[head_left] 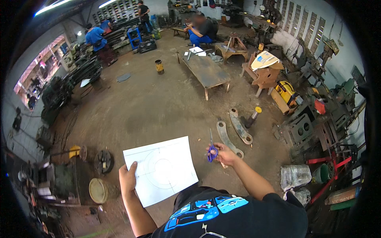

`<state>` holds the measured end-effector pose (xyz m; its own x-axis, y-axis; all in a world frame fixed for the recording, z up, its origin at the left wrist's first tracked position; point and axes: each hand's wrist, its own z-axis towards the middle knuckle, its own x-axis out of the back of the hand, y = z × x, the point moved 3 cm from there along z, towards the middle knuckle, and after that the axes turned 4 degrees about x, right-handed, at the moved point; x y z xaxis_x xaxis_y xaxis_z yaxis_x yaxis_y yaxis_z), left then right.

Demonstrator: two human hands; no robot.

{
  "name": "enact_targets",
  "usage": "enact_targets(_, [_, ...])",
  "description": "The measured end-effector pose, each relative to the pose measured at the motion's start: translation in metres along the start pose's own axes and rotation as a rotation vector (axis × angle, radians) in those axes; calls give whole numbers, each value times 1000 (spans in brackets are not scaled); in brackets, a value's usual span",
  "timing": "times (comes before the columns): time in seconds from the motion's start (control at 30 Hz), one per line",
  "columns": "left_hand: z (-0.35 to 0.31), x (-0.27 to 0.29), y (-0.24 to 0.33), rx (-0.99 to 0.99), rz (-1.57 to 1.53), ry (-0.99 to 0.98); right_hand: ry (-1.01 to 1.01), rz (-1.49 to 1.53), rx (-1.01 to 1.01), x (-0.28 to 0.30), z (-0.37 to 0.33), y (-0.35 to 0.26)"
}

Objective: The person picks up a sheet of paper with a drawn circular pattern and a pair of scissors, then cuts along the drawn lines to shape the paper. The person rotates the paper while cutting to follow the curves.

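Note:
My left hand grips the left edge of a white sheet of paper, thumb on top and the other fingers hidden underneath. Two concentric circles with crossing centre lines are drawn on the sheet. To the right of it, my right hand is closed around the purple handles of a pair of scissors. The blades point up and away from me, and they stand apart from the paper. Whether the blades are spread is hard to make out.
Beyond my right hand, two curved metal links with end holes lie on the floor beside a yellow-topped cylinder. Farther off stands a low metal table. A round bucket is at left, machines line both walls, and several people work at the back.

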<state>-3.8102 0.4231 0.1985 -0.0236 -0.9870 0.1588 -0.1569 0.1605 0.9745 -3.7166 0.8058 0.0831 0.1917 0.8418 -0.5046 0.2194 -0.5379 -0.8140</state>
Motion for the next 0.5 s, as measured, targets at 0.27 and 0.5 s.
enact_targets(0.27, [312, -106, 104, 19, 62, -101, 352, 284, -41, 55, 118, -71])
enact_targets(0.5, [560, -210, 144, 40, -149, -160, 499, 207, -47, 119, 369, -159])
